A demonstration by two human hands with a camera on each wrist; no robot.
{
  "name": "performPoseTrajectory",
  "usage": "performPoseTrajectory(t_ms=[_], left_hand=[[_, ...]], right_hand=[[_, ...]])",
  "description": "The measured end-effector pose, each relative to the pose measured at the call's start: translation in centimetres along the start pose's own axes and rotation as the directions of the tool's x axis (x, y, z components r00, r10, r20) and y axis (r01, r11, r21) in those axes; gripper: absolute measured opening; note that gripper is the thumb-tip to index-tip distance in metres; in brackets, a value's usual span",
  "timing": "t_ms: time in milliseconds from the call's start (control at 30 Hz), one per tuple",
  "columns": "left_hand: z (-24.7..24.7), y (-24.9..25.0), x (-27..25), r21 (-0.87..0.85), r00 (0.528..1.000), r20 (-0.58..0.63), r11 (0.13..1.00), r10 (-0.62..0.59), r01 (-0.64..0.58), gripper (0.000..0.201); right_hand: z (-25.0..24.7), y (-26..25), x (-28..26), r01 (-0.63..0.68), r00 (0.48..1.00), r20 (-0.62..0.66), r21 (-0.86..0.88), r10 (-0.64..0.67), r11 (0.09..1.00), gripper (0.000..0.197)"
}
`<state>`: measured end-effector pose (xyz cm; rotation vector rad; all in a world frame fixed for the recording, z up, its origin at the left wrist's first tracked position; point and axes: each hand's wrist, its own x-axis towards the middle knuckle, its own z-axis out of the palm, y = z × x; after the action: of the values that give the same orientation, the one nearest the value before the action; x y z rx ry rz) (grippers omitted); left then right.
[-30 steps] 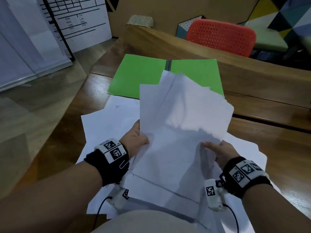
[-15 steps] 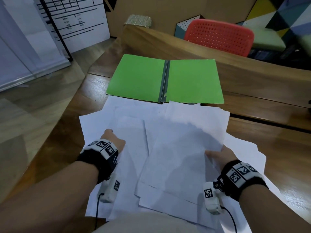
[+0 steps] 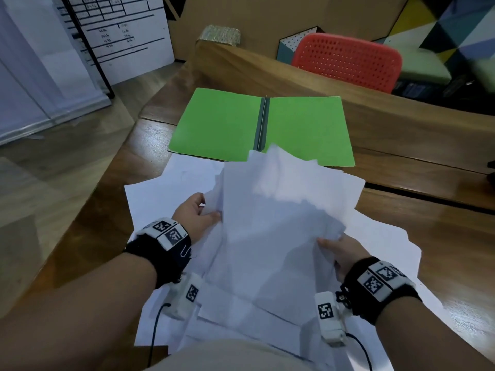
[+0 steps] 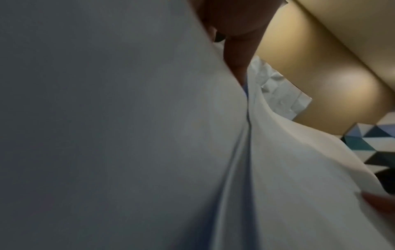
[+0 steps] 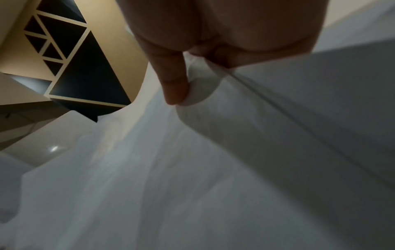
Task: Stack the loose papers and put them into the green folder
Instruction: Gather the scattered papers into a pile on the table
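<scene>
I'm pinching the uneven papers (image 3: 281, 223) with my left hand (image 3: 197, 219) and right hand (image 3: 338, 251); green folder (image 3: 225, 124) lies open straight ahead, beyond both hands, spine pointing away.

White papers (image 3: 281, 223), green folder (image 3: 222, 124), red perforated chair (image 3: 348, 62), brown wooden table (image 3: 428, 223).

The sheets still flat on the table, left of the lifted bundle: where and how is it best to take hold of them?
Probably at their left edge. The loose sheets lie flat on the table, and their right parts run under the lifted bundle. The left edge is bare and nearest the left hand, so fingers could slide under it from the left. Both hands grip the bundle now, so one must let go first.
</scene>
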<state>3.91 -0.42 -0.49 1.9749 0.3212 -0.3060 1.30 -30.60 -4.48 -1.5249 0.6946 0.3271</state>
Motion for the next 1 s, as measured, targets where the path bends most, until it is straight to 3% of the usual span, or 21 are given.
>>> performPoseTrajectory(t_ms=[33, 133, 200, 300, 400, 467, 567, 667, 733, 767, 867, 933, 1000], left_hand=[[0.4, -0.1, 0.0, 0.008, 1.000, -0.005, 1.000, 0.005, -0.005, 0.027], [0.7, -0.3, 0.1, 0.033, 1.000, -0.021, 0.999, 0.014, -0.014, 0.033], [0.4, -0.4, 0.1, 0.028, 1.000, -0.011, 0.999, 0.018, -0.017, 0.028], [-0.2, -1.2, 0.7, 0.015, 0.997, 0.082, 1.000, -0.003, 0.002, 0.021], [-0.3, -1.3, 0.7, -0.020, 0.986, 0.167, 1.000, 0.013, -0.010, 0.027], [-0.1, -1.2, 0.6, -0.075, 0.983, 0.177, 0.997, 0.045, -0.032, 0.036], [0.2, 0.0, 0.1, -0.073, 0.970, 0.222, 0.993, 0.104, -0.089, 0.038], [0.1, 0.6, 0.5, -0.186, 0.987, 0.151, 0.982, 0.051, -0.023, 0.041], [-0.2, 0.7, 0.9, -0.251, 0.997, 0.079, 0.968, 0.015, 0.006, 0.033], [-0.3, 0.5, 1.1, -0.220, 0.997, 0.081, 0.975, -0.002, 0.020, 0.025], [-1.2, -0.2, 1.8, 0.188, 0.978, 0.172, 0.978, -0.119, 0.086, 0.037], [-1.4, -0.9, 2.1, 0.401, 0.962, 0.231, 0.915, -0.145, 0.041, 0.018], [-1.2, -1.2, 2.2, 0.474, 0.972, 0.183, 0.880, -0.144, 0.041, 0.028]], right_hand=[[0.6, 0.1, -0.2, -0.002, 1.000, 0.018, -0.014, 0.003, 1.000, 0.018], [2.1, 0.1, -0.6, 0.003, 1.000, 0.001, -0.103, -0.003, 0.995, 0.037], [2.1, 0.0, -0.8, -0.010, 1.000, -0.002, -0.082, 0.010, 0.997, 0.029], [1.8, 0.0, -0.6, -0.006, 0.995, -0.101, -0.128, -0.007, 0.992, 0.021], [2.3, 0.0, -0.3, 0.016, 0.990, -0.133, -0.212, -0.045, 0.977, 0.031], [2.6, 0.1, 0.0, 0.022, 0.993, -0.112, -0.181, -0.043, 0.983, 0.039], [2.9, -0.3, 0.0, -0.003, 0.999, -0.039, -0.056, 0.001, 0.998, 0.026], [2.8, -0.7, -0.2, -0.017, 0.999, 0.044, -0.014, 0.018, 1.000, 0.029], [2.4, -1.1, -0.1, 0.041, 0.999, -0.016, -0.091, -0.043, 0.995, 0.034], [1.8, -1.3, 0.1, 0.080, 0.993, -0.073, -0.165, -0.093, 0.983, 0.035], [-0.7, -2.4, 0.5, 0.103, 0.951, -0.239, -0.352, -0.195, 0.930, 0.048], [-3.0, -2.9, 0.8, 0.070, 0.941, -0.291, -0.328, -0.171, 0.942, 0.065], [-4.7, -3.5, 0.8, 0.052, 0.944, -0.291, -0.328, -0.153, 0.943, 0.069]])
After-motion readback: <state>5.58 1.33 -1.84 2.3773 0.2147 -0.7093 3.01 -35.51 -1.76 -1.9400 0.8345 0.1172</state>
